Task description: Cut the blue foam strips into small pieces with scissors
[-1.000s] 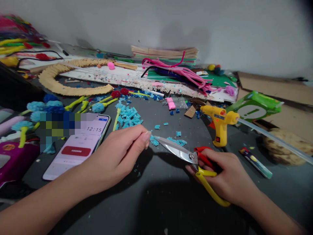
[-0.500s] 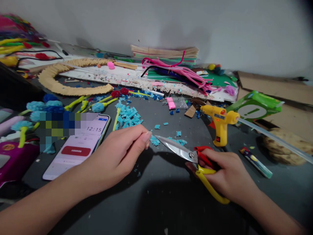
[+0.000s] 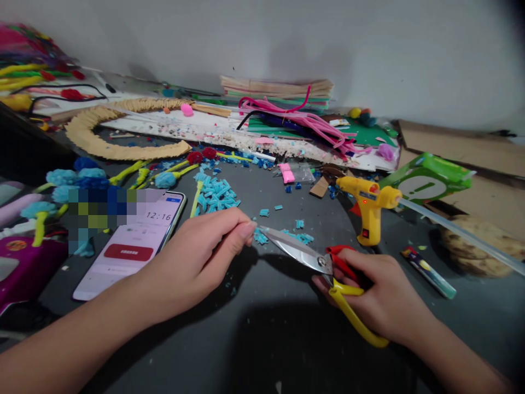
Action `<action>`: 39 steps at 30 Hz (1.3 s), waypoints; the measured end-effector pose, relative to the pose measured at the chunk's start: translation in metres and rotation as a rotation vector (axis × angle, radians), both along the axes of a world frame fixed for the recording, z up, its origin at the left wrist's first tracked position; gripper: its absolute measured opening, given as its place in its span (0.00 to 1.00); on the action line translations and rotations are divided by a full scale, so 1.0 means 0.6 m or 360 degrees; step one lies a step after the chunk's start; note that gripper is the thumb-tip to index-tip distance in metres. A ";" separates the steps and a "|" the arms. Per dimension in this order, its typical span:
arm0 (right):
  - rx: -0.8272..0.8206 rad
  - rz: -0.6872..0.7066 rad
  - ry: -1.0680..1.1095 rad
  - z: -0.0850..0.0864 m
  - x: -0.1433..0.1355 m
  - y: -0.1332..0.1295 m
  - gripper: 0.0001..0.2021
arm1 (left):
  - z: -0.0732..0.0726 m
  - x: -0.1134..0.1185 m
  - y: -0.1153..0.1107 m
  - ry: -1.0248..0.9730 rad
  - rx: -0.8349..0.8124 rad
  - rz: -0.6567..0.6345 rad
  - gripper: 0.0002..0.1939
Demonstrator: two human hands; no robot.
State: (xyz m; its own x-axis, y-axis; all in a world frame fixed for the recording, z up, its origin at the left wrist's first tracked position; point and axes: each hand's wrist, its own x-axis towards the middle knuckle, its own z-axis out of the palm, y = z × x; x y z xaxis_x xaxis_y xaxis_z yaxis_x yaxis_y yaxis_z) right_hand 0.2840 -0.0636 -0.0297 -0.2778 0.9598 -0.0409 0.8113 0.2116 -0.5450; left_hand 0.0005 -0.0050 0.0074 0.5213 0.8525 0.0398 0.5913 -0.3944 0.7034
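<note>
My right hand (image 3: 379,295) is closed around the handles of a pair of scissors (image 3: 297,251), one handle red and the other yellow. The blades point left and look nearly together, their tips close to the fingertips of my left hand (image 3: 217,246). Thumb and forefinger of that left hand are pinched; whatever lies between them is hidden or too small to name. Beneath the blade tips lie small light-blue fuzzy cut pieces (image 3: 303,238). Beyond my left hand is a larger pile of the same light-blue pieces (image 3: 217,195).
A phone (image 3: 96,273) lies left of my left hand, beside blue fuzzy flowers (image 3: 61,177) on green stems. To the right stand a yellow glue gun (image 3: 371,213) and a green packet (image 3: 435,178). Pink stems (image 3: 295,117) and a tan curved strip (image 3: 90,137) lie farther back.
My hands and the scissors have barely shifted; the yellow handle sits slightly lower. The phone's display went from 12:15 to 12:16.
</note>
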 end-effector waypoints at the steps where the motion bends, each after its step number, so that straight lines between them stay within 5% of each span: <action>1: -0.0004 0.0006 0.0009 0.000 0.001 0.000 0.18 | 0.000 0.000 0.000 0.0000 0.0001 -0.0001 0.12; 39: 0.0054 0.0045 0.0011 0.002 -0.004 0.004 0.19 | -0.003 0.000 0.000 -0.0041 0.0070 -0.0011 0.09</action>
